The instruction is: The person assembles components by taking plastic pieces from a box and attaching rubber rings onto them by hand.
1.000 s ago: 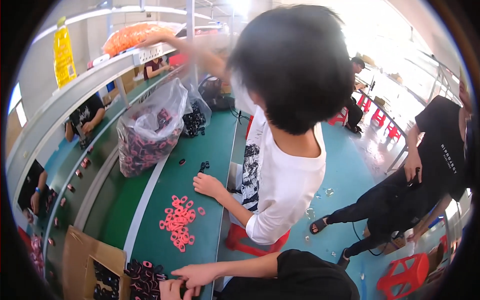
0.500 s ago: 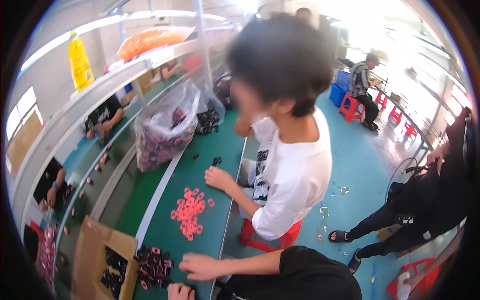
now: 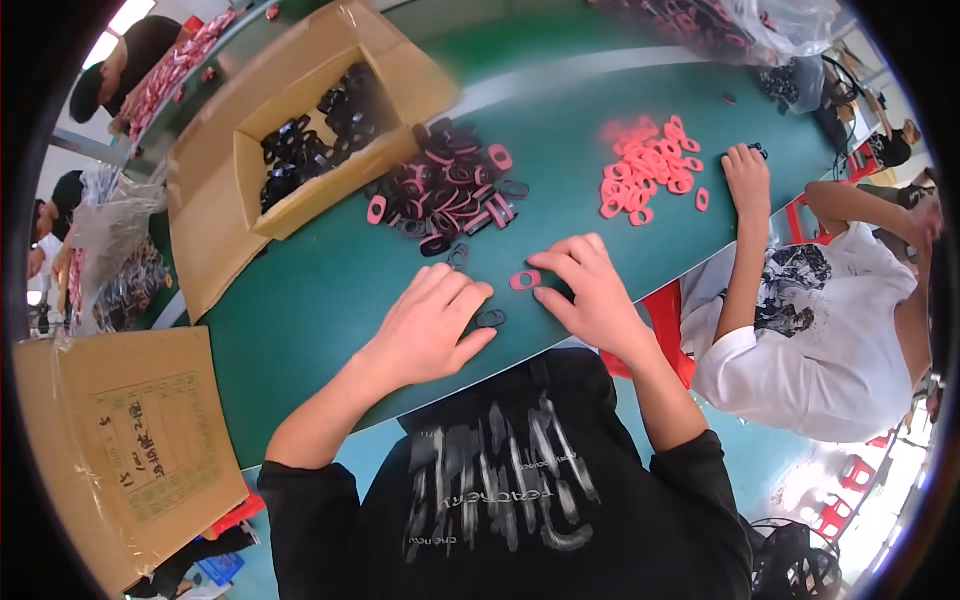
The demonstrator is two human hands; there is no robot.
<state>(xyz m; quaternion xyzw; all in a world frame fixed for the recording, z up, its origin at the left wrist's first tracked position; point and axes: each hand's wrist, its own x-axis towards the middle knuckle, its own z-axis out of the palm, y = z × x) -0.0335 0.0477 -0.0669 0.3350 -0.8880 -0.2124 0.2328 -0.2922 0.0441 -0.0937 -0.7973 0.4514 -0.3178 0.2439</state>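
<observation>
My left hand [image 3: 428, 322] is over the green table, fingers bent and thumb held apart. Between its thumb and forefinger side lies a black oval ring [image 3: 490, 318] on the tabletop. Another dark oval ring [image 3: 458, 257] is just beyond its fingertips. To the right, my right hand [image 3: 588, 290] has thumb and forefinger spread on either side of one end of a pink oval ring [image 3: 525, 280]; whether they touch it I cannot tell. Beyond my hands sits a heap of black and pink oval pieces [image 3: 440, 190]. A pile of pink rings [image 3: 650, 170] lies farther right.
An open cardboard box [image 3: 330, 180] with black parts stands far left of my hands. A closed carton [image 3: 130, 440] is at the near left. At right, a co-worker in a white shirt [image 3: 830, 330] rests a hand on the table. Plastic bags of parts [image 3: 700, 30] stand at the back.
My view has swung down and left from the co-worker to the table before me. Both my hands now show fully, with a pink ring between them.
</observation>
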